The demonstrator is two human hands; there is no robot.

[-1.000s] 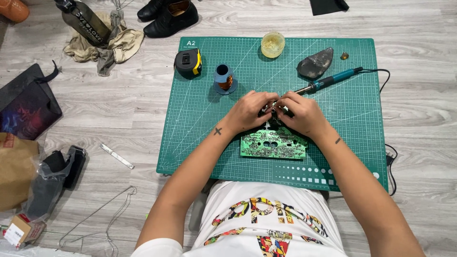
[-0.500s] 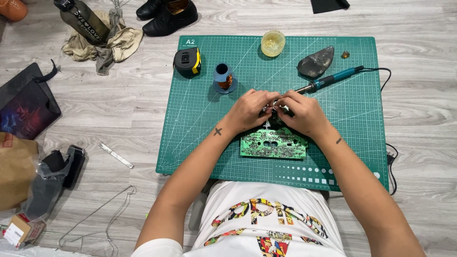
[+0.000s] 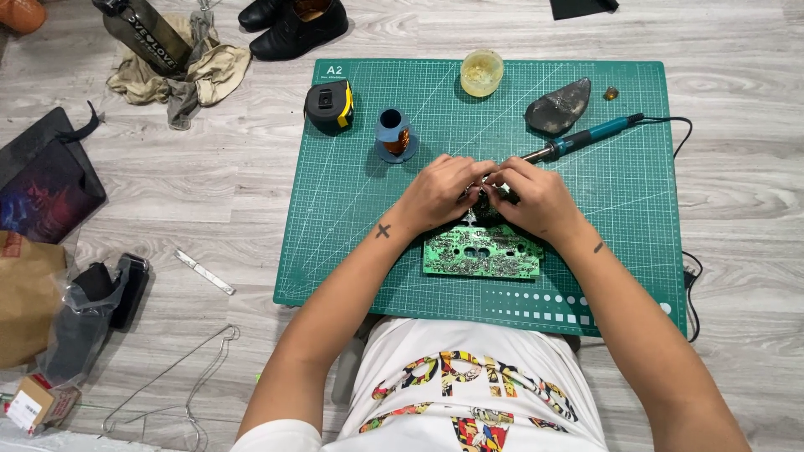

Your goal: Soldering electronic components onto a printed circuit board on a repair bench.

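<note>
Head view: my left hand (image 3: 442,192) and right hand (image 3: 536,199) meet fingertip to fingertip, pinching a small dark part (image 3: 484,197) just above the green circuit board (image 3: 481,251) on the cutting mat (image 3: 352,243). Soldering iron (image 3: 578,142) beside the right hand; wire spool (image 3: 392,134), tape measure (image 3: 328,105) near.

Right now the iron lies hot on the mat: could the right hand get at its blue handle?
Probably yes: the soldering iron lies just beyond the right hand on the cutting mat, nothing between, though both hands are busy with a small part.
</note>
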